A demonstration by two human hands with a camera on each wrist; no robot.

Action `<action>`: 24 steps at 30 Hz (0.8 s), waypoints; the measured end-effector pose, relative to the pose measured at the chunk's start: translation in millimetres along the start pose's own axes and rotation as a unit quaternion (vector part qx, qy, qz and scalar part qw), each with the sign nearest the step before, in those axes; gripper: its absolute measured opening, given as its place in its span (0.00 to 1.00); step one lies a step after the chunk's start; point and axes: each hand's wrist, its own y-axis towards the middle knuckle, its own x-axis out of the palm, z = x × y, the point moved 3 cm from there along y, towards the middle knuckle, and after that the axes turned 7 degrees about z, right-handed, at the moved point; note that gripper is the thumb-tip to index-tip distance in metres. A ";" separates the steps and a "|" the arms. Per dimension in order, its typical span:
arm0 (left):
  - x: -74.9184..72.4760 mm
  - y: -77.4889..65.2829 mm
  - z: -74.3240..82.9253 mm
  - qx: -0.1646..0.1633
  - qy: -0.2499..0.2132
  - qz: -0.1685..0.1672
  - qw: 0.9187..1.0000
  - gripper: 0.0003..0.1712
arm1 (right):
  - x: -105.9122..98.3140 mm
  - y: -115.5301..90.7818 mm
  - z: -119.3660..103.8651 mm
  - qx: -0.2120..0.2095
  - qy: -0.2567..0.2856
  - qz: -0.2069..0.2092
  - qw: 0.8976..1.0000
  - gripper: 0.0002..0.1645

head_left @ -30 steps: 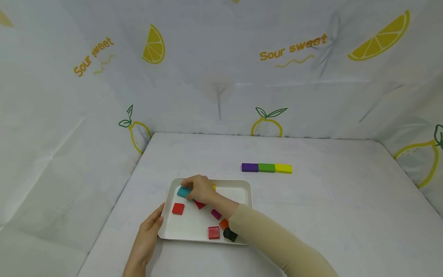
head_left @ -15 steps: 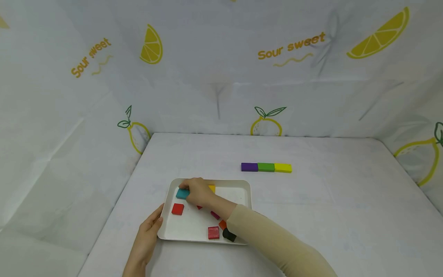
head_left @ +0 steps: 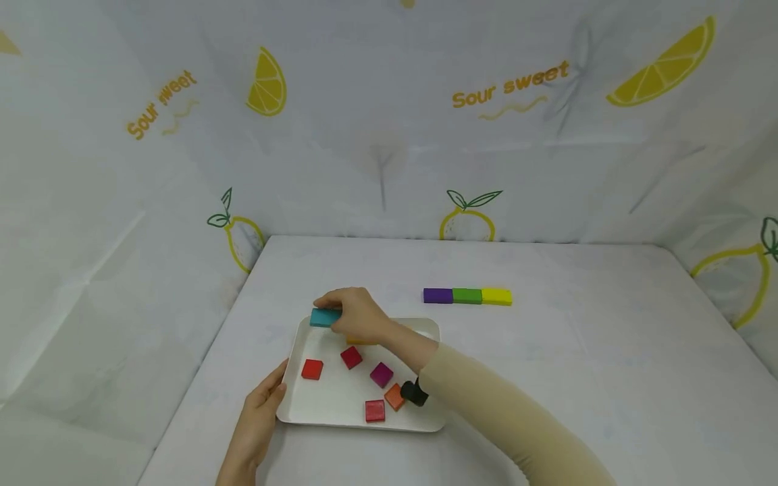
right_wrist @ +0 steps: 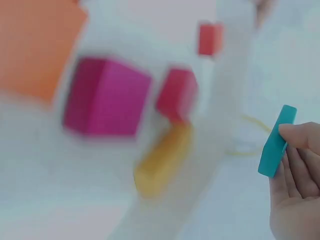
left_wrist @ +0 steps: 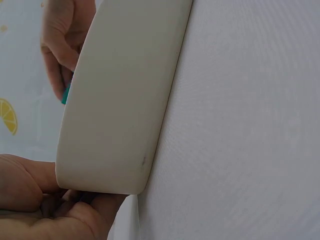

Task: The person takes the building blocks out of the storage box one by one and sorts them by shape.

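My right hand [head_left: 358, 315] pinches a teal rectangular block [head_left: 324, 318] between thumb and fingers, above the far left rim of a white tray [head_left: 322, 405]. In the right wrist view the teal block [right_wrist: 277, 141] shows lengthwise in the right hand [right_wrist: 300, 172]. At the tray's near left side, my left hand [head_left: 258, 412] grips the edge. The left wrist view shows the left hand [left_wrist: 65, 205] at the end of the tray wall [left_wrist: 115, 110]. A yellow block [head_left: 361, 341] in the tray is partly covered by the right hand.
In the tray lie a red block [head_left: 313, 369], a crimson block [head_left: 351, 358], a magenta block [head_left: 381, 374], an orange block [head_left: 395, 397], a pinkish-red block [head_left: 375, 410] and a black piece [head_left: 413, 393]. Behind it, purple [head_left: 438, 295], green [head_left: 467, 296] and yellow [head_left: 497, 297] blocks form a row.
My right hand has lifted the teal block from the tray floor and moved it away toward the far rim. The black piece has shifted slightly right. The left hand stays put.
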 end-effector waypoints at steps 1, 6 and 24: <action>0.2 -0.1 -0.2 0.000 -0.001 0.000 1.000 0.29 | -9.3 -0.6 1.4 -0.001 0.005 0.005 1.000 0.26; -0.7 -1.0 -0.8 -0.001 0.006 0.004 1.000 0.29 | -56.1 -4.8 22.9 0.012 0.008 0.049 0.999 0.27; -2.3 -1.9 -3.8 0.003 0.017 0.006 1.000 0.29 | -182.3 -57.3 126.1 0.128 -0.037 0.155 0.979 0.28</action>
